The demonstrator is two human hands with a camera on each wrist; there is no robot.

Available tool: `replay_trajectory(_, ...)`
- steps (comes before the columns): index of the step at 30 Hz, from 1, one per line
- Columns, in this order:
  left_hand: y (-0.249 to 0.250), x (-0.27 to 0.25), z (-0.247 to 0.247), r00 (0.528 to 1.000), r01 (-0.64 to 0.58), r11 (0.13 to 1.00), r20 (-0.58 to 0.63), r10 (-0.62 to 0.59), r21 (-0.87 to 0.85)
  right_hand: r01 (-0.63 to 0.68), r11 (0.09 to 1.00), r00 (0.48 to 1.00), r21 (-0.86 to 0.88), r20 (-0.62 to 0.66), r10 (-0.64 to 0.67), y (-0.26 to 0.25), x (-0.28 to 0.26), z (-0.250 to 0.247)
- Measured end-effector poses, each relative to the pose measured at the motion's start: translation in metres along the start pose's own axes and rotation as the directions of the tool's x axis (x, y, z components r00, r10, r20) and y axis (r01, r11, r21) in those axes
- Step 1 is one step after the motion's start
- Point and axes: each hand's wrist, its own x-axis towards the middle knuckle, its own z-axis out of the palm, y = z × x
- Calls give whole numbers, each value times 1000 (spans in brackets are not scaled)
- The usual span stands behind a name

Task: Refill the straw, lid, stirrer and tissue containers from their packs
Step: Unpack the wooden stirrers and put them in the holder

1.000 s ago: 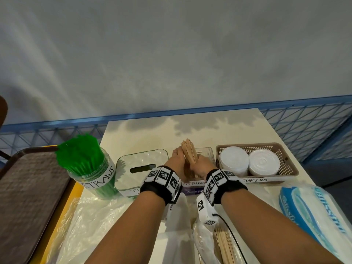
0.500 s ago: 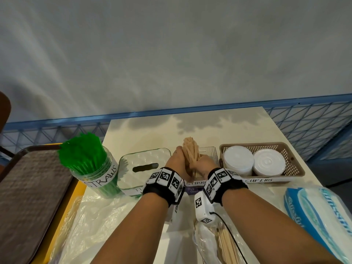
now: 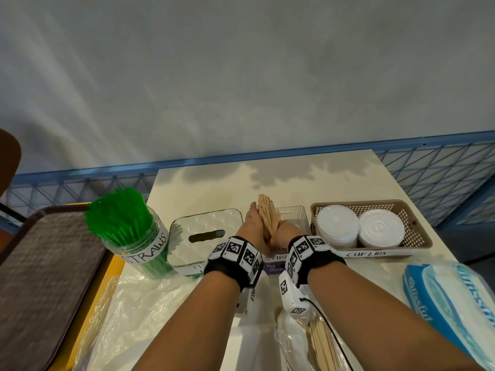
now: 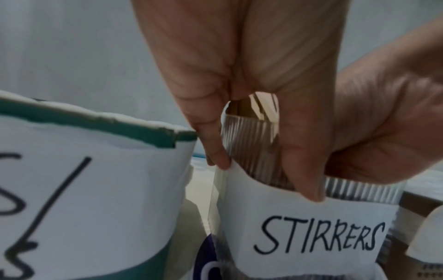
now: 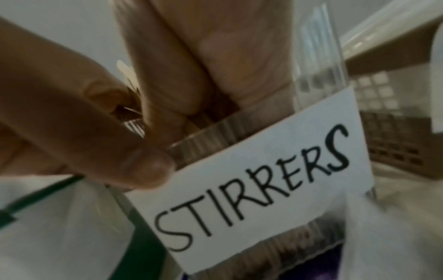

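- Stirrers (image 3: pixel 266 212) barely shift: bundle slightly more upright, lower ends inside the stirrer tub (image 3: pixel 294 215).
- Left hand (image 3: pixel 250 226) and right hand (image 3: pixel 285 231) stay clamped round the bundle.
- Looks near release.

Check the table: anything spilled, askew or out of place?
Nothing stands out. Left hand and right hand hold the stirrers upright in the container; lids sit stacked in the basket, straws in the jar.
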Motion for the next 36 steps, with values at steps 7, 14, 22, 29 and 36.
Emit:
replay_trajectory(7,6,-1,-7,993,-118,986,16,121,-117,38,996,999,-76,27,-36,5,4,-3)
replay_trajectory(14,7,4,-20,961,-232,916,72,269,-327,191,981,981,-46,-9,-192,10,-4,-12)
replay_trajectory(22,16,2,-5,965,-233,972,-116,234,21,151,988,987,-35,-53,-152,9,-1,-6)
replay_trajectory(29,13,8,-2,951,-303,883,51,305,359,120,971,993,-207,2,-122,4,-6,-9)
replay_trajectory(36,14,6,-3,938,-337,942,-90,334,-10,222,954,968,-203,-70,-240,6,-1,-4)
